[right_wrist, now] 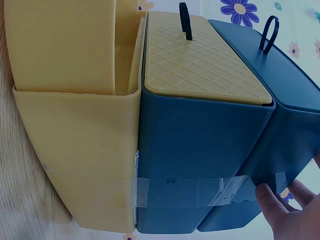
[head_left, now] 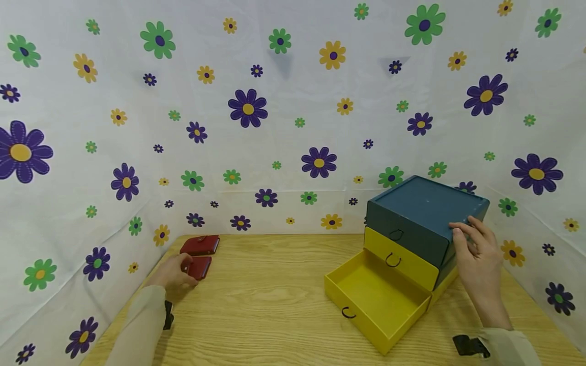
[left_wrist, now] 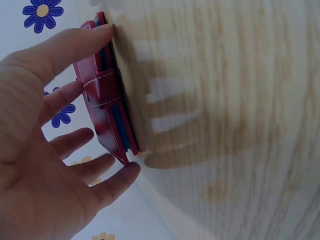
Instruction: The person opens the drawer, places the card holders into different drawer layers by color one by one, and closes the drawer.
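Two red snap-strap wallets lie on the table at the far left. My left hand (head_left: 176, 274) is at the nearer wallet (head_left: 200, 268); the farther wallet (head_left: 200, 245) lies just behind it. In the left wrist view, the thumb crosses one end of a red wallet (left_wrist: 102, 92), and the other fingers are spread along it. On the right stands a stack of drawers with a blue top (head_left: 426, 201). My right hand (head_left: 478, 254) rests its fingers on the upper right edge of the stack. The bottom yellow drawer (head_left: 361, 325) is pulled out.
Above the pulled-out drawer, a yellow drawer front (head_left: 403, 259) and a blue drawer front (head_left: 403, 231) are closed, each with a black loop handle. Clear tape (right_wrist: 170, 192) runs across the stack's side. A flowered white cloth (head_left: 284, 127) surrounds the wooden table (head_left: 256, 305).
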Demonstrator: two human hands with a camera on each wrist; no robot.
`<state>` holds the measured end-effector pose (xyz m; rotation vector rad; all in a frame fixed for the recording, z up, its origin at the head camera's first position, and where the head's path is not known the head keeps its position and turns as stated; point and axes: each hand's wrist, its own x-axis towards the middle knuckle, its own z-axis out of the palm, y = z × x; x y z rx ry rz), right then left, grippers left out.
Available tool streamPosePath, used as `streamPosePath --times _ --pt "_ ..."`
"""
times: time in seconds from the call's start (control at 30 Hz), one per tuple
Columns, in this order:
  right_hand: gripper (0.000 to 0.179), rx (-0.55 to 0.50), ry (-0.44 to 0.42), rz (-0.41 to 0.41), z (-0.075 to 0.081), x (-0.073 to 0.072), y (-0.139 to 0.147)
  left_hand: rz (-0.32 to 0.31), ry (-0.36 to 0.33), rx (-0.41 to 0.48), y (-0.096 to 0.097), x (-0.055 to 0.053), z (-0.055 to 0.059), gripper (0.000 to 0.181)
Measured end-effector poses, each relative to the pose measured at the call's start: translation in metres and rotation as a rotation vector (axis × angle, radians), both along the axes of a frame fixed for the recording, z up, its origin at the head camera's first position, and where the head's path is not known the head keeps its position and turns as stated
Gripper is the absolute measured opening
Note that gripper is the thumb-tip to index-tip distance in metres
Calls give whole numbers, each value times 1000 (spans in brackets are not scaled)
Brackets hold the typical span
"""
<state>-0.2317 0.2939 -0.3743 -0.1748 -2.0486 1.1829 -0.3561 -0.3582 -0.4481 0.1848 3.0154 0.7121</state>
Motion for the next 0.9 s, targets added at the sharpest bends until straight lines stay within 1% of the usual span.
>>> streamPosePath --times 0.1,0.2,0.33,0.43,0.53,0.7,0.9 --pt "35 -2 -4 2 0 0 0 6 -14 4 0 -2 -1 64" --pt "35 -3 -5 2 0 1 1 5 -17 -34 -1 -4 -2 62" --pt "35 -3 -4 -1 0 0 1 18 -65 -75 -2 -8 -2 61" --pt "35 -1 -1 -5 0 0 1 24 -104 -82 -2 -10 1 58" --pt "34 1 4 -6 0 -1 2 29 -127 -76 -3 -9 4 56" --pt "34 -5 0 -2 -1 -1 2 39 -137 -92 -5 -8 5 58" --pt "35 -7 -14 5 0 -1 1 21 -125 -119 -8 -4 5 61"
